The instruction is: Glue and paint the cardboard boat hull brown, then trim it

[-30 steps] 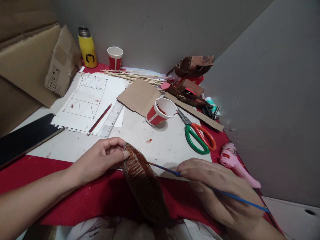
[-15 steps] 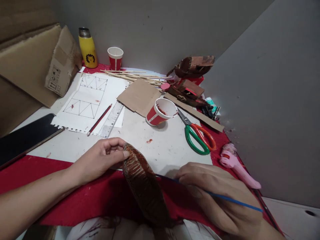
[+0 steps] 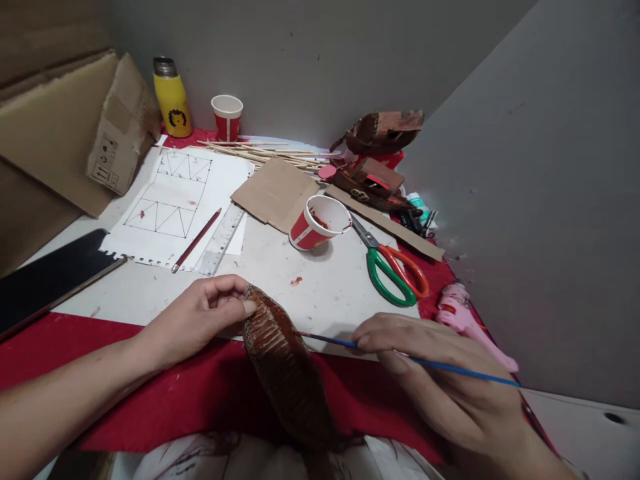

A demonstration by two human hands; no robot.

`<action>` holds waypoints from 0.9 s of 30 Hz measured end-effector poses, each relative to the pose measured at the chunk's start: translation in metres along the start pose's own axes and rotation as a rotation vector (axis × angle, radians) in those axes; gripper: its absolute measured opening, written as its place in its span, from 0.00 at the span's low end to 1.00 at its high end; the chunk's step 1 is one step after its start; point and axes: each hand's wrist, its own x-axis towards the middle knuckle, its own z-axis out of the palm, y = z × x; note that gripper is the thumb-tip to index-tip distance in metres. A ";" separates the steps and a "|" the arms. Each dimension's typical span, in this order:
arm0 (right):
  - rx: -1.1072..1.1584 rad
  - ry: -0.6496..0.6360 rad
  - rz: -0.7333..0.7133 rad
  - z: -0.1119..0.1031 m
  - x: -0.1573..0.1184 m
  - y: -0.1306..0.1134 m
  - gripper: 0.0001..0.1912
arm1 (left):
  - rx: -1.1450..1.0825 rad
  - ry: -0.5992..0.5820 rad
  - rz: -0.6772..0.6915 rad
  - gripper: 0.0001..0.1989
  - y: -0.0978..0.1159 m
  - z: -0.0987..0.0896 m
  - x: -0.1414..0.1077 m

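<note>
My left hand (image 3: 210, 312) pinches the upper end of a long brown-painted cardboard piece (image 3: 287, 370), shaped like a leaf or boat hull, with pale ribbed streaks near the top. Its lower end reaches down toward my lap. In my right hand (image 3: 440, 380) is a thin blue paintbrush (image 3: 465, 372), held between thumb and fingers. The brush's tip meets the right-hand side of the brown piece. Beyond my hands stands a red and white paper cup (image 3: 307, 230) with reddish-brown paint inside.
Scissors (image 3: 393, 273) lie right of the cup, near a pink glue gun (image 3: 475, 327). Behind are flat cardboard (image 3: 280, 190), thin wooden sticks (image 3: 280, 153) and brown cardboard models (image 3: 377, 177). At left are a drawing (image 3: 173, 193), pencil (image 3: 197, 239), ruler (image 3: 220, 243), phone (image 3: 50, 277) and yellow bottle (image 3: 173, 103).
My right hand has moved slightly up, and the brush tip now shows on the brown piece, higher than before. The left hand keeps its hold. The whole view has shifted a little.
</note>
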 end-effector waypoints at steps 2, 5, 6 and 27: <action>-0.025 -0.015 0.023 0.000 0.001 -0.001 0.11 | 0.004 0.005 0.008 0.13 -0.001 -0.001 0.000; -0.074 -0.056 0.057 0.000 0.001 -0.002 0.09 | 0.012 -0.003 0.012 0.13 -0.003 -0.002 0.001; -0.069 -0.058 0.044 0.000 0.002 -0.001 0.09 | 0.015 -0.010 0.016 0.13 -0.003 -0.003 0.001; 0.206 -0.045 -0.069 -0.003 0.005 0.012 0.10 | 0.109 0.071 0.073 0.13 -0.002 -0.007 0.002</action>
